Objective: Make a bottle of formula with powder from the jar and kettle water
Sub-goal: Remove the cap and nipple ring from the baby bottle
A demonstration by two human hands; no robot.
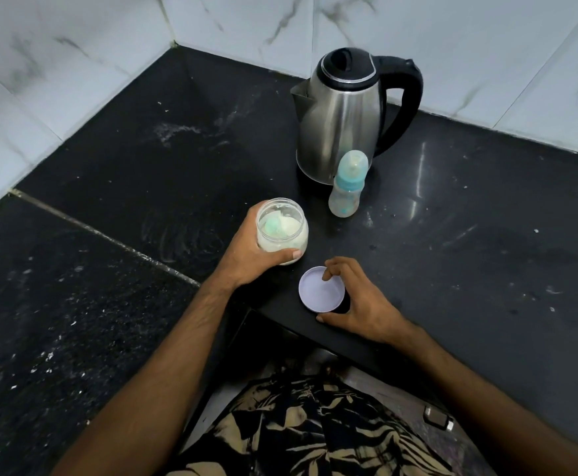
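The left hand (pixel 246 250) has its fingers clamped around the open powder jar (pixel 282 231), while the right hand's (pixel 359 304) fingers, spread apart, touch the white lid (pixel 321 293) lying on the surface (pixel 469 252).

A home kitchen corner: a polished black stone tabletop (pixel 452 235) meets white marble-patterned wall tiles (pixel 75 46). A steel electric kettle (pixel 340 118) stands on it, with a baby bottle (pixel 347 187) and an open jar (pixel 282 231) of pale powder nearby.
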